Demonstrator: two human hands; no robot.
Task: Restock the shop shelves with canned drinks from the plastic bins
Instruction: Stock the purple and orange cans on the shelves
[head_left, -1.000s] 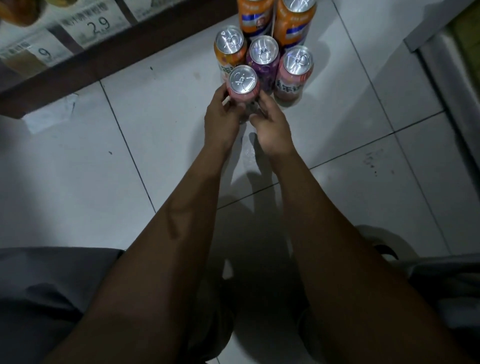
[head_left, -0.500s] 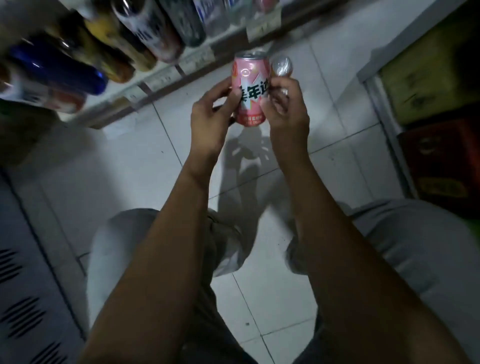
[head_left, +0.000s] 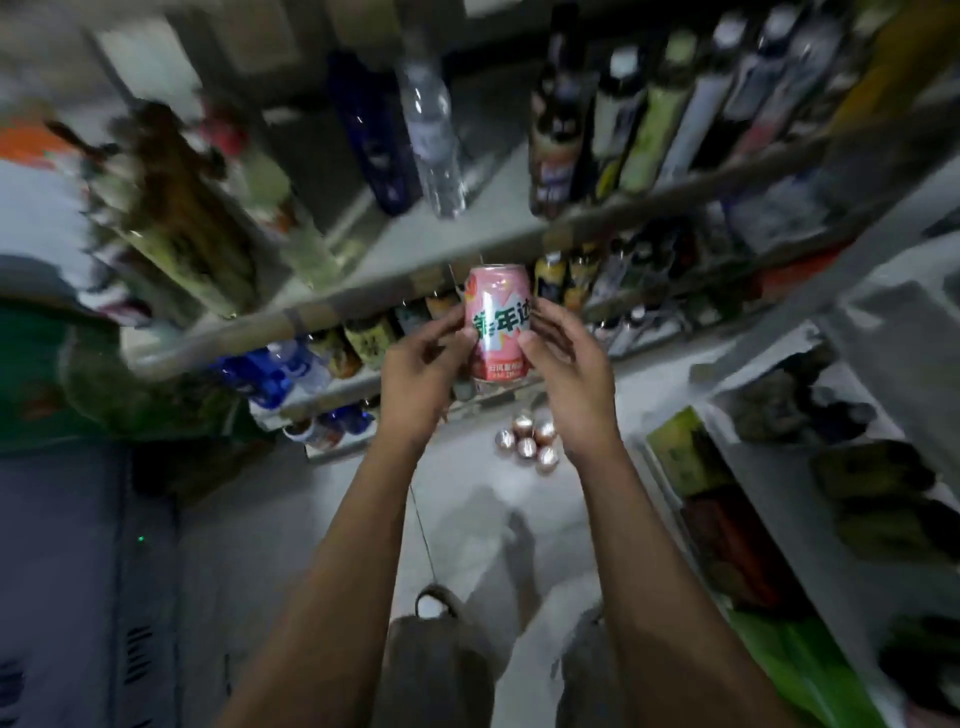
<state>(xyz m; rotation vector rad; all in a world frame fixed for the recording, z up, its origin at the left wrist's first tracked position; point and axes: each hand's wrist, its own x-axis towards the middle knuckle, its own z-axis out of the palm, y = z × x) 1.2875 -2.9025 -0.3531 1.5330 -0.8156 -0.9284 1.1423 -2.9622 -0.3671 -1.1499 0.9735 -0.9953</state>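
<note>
A pink can (head_left: 498, 322) with green lettering stands upright in the air in front of the drinks shelves. My left hand (head_left: 421, 371) grips its left side and my right hand (head_left: 569, 369) grips its right side, fingertips on the label. Far below on the floor stands a small cluster of cans (head_left: 530, 441), seen from above by their shiny tops. The grey shelf board (head_left: 498, 234) just behind the pink can has a bare patch between bottles.
Bottles fill the shelves: clear and blue bottles (head_left: 410, 130) up left, dark and green bottles (head_left: 623, 119) up right, lower rows below. A second rack (head_left: 810, 499) with packaged goods stands at right. A dark cabinet (head_left: 67, 571) is at lower left. The view is blurred.
I have risen from a crouch and lifted the pink can off the floor group up to shelf height. Both hands stay on it; the view swung up to the shelves.
</note>
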